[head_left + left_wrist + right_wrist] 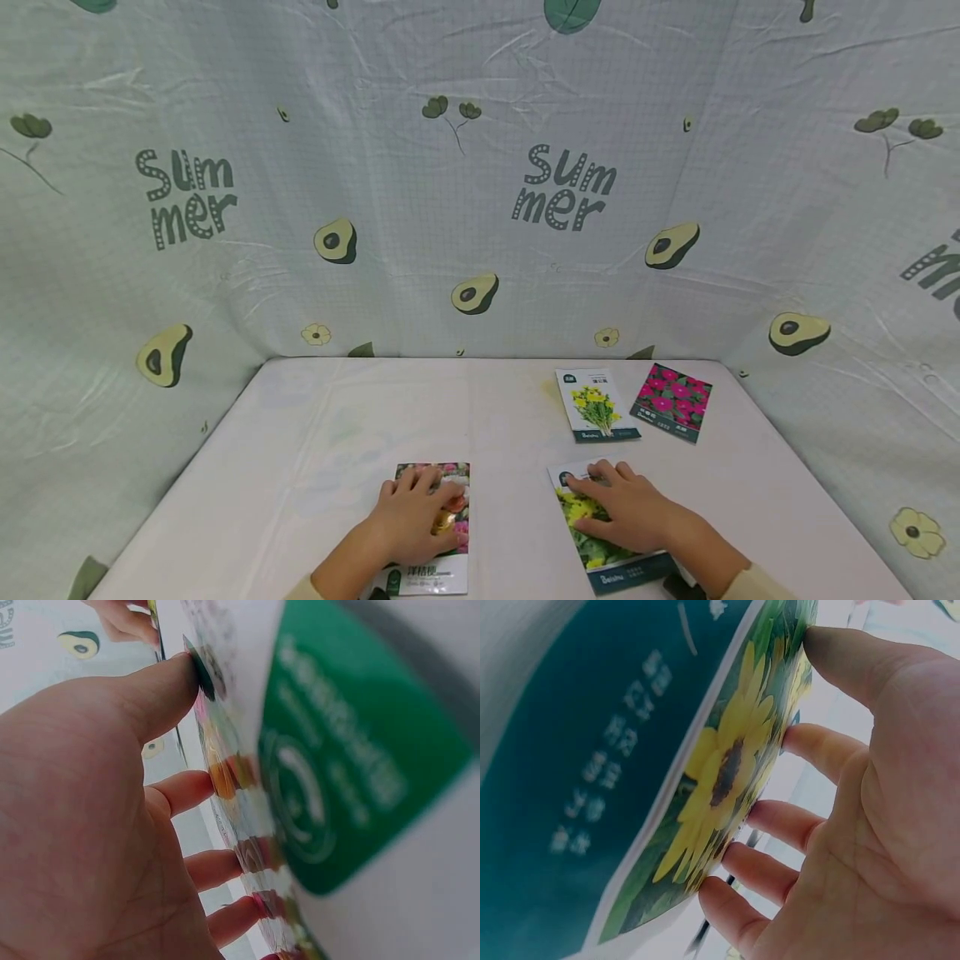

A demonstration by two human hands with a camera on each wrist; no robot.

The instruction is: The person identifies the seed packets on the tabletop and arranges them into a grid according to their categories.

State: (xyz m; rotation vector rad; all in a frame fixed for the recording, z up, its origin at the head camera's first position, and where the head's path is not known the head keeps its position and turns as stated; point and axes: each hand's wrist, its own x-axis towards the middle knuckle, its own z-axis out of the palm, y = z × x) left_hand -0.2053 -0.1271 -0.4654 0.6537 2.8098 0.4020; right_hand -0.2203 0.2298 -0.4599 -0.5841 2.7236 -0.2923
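Spread and unclenched, the left hand's (412, 523) fingers rest on a lisianthus seed packet (447, 521); at its three o'clock, the right hand's (630, 510) likewise touch a yellow-flower seed packet (603, 554), seemingly steadying both. Beyond the right hand, a dandelion packet (597, 408) lies at twelve o'clock, a magenta-flower packet (672, 402) at one. The hands hide much packet artwork; the wrist views blur the print.

Left grip (412, 518) palm-down, right grip (628, 510) likewise, fingers (821, 750) spread, palms (82, 795) apparently raised
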